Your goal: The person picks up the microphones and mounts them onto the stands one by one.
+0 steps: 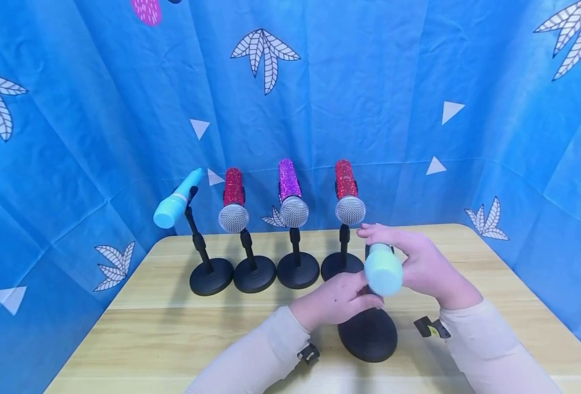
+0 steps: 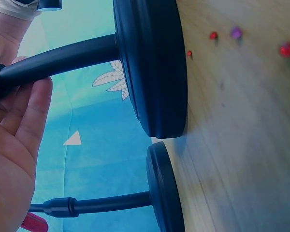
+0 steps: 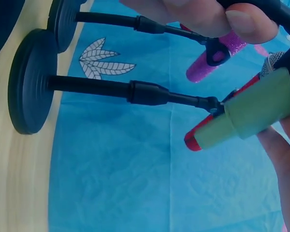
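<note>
A pale mint-green microphone (image 1: 384, 271) sits at the top of a desk stand, its head facing me. My left hand (image 1: 337, 298) grips that stand's black pole (image 2: 63, 58) just under the microphone clip, fingers curled round it. My right hand (image 1: 428, 268) holds the microphone from the right side, with the index finger reaching past it. In the right wrist view the green handle (image 3: 261, 104) slopes down beside the black clip. Below my hands is the stand's round black base (image 1: 367, 335); whether it touches the table cannot be told.
Across the back stand a blue microphone (image 1: 177, 202), a red one (image 1: 233, 189), a purple one (image 1: 288, 183) and another red one (image 1: 345, 180), each on a black stand. The wooden table (image 1: 147, 339) meets blue patterned cloth (image 1: 349, 98) behind and beside it.
</note>
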A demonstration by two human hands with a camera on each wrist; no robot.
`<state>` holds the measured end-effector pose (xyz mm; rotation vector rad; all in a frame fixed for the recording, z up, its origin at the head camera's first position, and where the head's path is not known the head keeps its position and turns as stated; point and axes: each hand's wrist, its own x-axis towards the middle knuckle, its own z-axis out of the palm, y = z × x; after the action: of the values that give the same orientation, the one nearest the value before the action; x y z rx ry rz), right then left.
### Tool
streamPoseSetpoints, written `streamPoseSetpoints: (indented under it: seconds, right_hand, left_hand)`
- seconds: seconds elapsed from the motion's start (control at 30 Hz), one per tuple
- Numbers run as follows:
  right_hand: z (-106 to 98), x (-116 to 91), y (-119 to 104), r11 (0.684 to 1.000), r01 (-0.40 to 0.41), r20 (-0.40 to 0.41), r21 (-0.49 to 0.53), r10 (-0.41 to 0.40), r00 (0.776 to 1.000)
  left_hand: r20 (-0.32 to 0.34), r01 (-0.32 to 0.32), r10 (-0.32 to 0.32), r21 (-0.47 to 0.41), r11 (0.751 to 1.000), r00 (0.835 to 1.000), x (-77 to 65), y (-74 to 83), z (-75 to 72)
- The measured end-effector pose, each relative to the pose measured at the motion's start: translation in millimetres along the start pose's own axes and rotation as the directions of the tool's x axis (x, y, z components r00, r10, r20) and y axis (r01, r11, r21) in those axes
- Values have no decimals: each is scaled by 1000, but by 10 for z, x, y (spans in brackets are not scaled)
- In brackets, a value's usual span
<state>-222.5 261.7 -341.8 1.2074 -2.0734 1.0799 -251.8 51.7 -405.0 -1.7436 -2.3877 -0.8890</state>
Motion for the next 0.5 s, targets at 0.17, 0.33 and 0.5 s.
streamPoseSetpoints:
  seconds: [0.17,0.33,0.5]
  right_hand:
    - [27,55,21,959,228,-24,-166,-235,972]
    - [27,63,16,940,267,-4,-212,-274,962]
    - [7,59,-9,931,267,32,-249,-268,963]
  left_hand:
    - [-27,20,-18,70,997,999,-18,6,-18]
    - [-30,11,-9,66,998,1000,-22,-7,-23]
    - [-32,24,-22,82,996,999,-19,-9,-29]
